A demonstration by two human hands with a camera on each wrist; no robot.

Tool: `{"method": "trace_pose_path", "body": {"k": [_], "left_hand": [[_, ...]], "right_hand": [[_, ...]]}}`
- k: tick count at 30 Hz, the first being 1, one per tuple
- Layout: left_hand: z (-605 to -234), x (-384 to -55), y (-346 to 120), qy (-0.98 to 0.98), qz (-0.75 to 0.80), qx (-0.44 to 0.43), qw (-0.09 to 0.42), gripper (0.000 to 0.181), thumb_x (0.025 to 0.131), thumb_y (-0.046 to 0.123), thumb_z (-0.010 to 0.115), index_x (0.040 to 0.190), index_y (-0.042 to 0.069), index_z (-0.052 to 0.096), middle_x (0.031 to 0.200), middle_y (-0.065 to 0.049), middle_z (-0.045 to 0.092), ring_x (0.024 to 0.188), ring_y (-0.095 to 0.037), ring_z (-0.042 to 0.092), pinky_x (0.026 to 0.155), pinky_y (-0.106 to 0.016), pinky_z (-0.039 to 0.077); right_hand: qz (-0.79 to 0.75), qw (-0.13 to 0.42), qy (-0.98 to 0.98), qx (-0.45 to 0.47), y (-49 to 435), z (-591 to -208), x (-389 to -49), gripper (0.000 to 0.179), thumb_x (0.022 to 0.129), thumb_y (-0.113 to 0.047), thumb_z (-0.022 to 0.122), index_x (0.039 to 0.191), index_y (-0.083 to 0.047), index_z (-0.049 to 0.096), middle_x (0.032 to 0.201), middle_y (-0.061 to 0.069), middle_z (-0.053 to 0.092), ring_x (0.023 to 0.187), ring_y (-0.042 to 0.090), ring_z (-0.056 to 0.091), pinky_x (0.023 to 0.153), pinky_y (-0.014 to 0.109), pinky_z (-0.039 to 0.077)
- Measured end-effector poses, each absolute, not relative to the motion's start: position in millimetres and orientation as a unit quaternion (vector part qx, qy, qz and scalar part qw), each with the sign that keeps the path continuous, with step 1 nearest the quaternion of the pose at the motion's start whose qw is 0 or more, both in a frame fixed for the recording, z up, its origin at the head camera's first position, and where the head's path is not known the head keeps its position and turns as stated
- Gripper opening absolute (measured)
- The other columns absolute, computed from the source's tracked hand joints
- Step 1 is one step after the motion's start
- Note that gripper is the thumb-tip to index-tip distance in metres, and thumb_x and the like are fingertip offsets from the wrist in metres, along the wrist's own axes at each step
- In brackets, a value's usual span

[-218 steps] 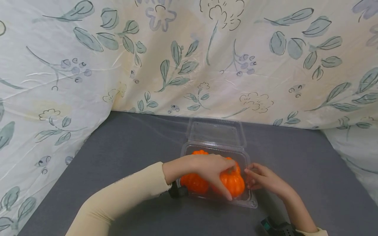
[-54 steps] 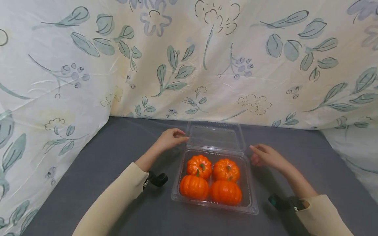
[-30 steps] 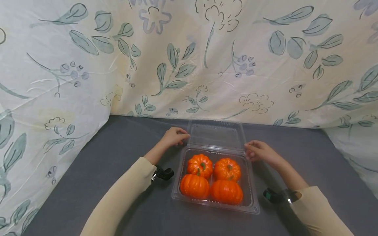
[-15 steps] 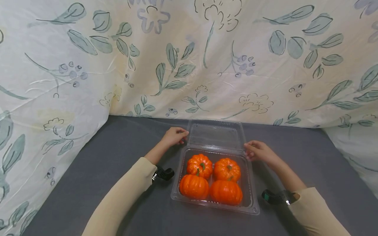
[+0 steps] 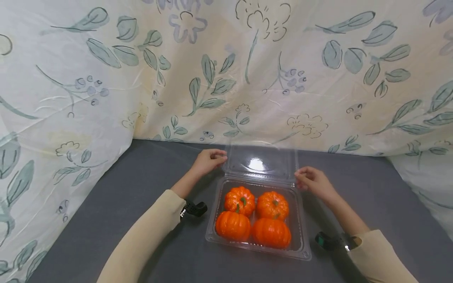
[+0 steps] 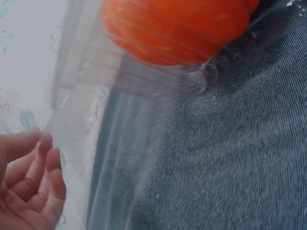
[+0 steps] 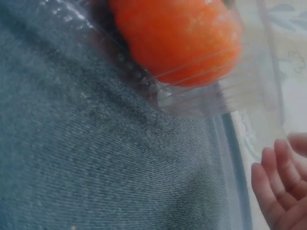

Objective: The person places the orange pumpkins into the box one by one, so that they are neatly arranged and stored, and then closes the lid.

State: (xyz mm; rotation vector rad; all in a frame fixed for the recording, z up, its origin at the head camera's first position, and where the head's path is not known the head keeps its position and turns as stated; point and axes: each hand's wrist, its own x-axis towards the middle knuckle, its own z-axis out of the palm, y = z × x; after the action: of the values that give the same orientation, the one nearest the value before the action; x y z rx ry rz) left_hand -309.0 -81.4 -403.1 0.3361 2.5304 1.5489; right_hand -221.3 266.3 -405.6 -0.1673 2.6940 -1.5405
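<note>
A clear plastic clamshell box [image 5: 304, 251] lies on the grey cloth with several small orange pumpkins [image 5: 271, 232] in its base. Its hinged lid [image 5: 272, 157] is tilted up at the back and shows a bright glare. At the lid's left edge, my left hand [image 5: 206, 162] pinches the plastic between thumb and fingertip, as the left wrist view shows. My right hand [image 5: 316, 184] pinches the lid's right edge near the hinge. In the right wrist view, the thumb and index finger of the right hand [image 7: 285, 184] meet at the thin plastic; the other fingers curve loosely.
Grey cloth [image 5: 159, 165] covers the table. A white curtain [image 5: 159, 78] printed with leaves and flowers hangs behind and along both sides. Black straps with small devices sit on both wrists.
Both hands moved from the pumpkins and box side to the lid's two edges and took hold of it. Since half a second ago the lid's far edge has risen slightly.
</note>
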Motion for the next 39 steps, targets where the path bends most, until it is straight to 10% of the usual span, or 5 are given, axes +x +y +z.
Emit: {"method": "trace_pose_path", "body": {"k": [17,33,39], "left_hand": [[-390.5,-293.6,-90.9,0.834,0.52,0.179,-0.04,0.023,0.085,0.022,0.067,0.104,0.011,0.065,0.09,-0.009,0.07,0.078,-0.03,0.065,0.065,-0.029,0.051],[-383.3,-248.9,-101.1,0.853,0.337,0.334,-0.217,0.01,0.079,0.013,0.072,0.082,0.013,0.062,0.079,0.001,0.067,0.072,-0.012,0.063,0.067,-0.031,0.053],[-386.9,-231.5,-113.0,0.863,0.256,0.364,-0.24,0.012,0.082,0.01,0.069,0.093,0.014,0.067,0.092,0.001,0.069,0.084,-0.014,0.064,0.074,-0.032,0.052]], "right_hand": [[-0.413,-0.089,0.904,-0.061,264.4,-399.3,-218.6,0.03,0.09,-0.028,0.06,0.102,0.0,0.06,0.087,0.017,0.068,0.068,0.008,0.063,0.063,0.026,0.052],[-0.523,0.031,0.847,-0.086,262.5,-371.6,-174.2,0.065,0.102,-0.039,0.014,0.125,0.015,0.043,0.123,0.035,0.048,0.091,0.006,0.063,0.075,0.029,0.052],[-0.596,0.005,0.802,-0.042,254.1,-372.5,-148.6,0.06,0.102,-0.038,0.019,0.132,0.012,0.031,0.12,-0.004,0.052,0.094,-0.006,0.056,0.077,0.019,0.049]]}}
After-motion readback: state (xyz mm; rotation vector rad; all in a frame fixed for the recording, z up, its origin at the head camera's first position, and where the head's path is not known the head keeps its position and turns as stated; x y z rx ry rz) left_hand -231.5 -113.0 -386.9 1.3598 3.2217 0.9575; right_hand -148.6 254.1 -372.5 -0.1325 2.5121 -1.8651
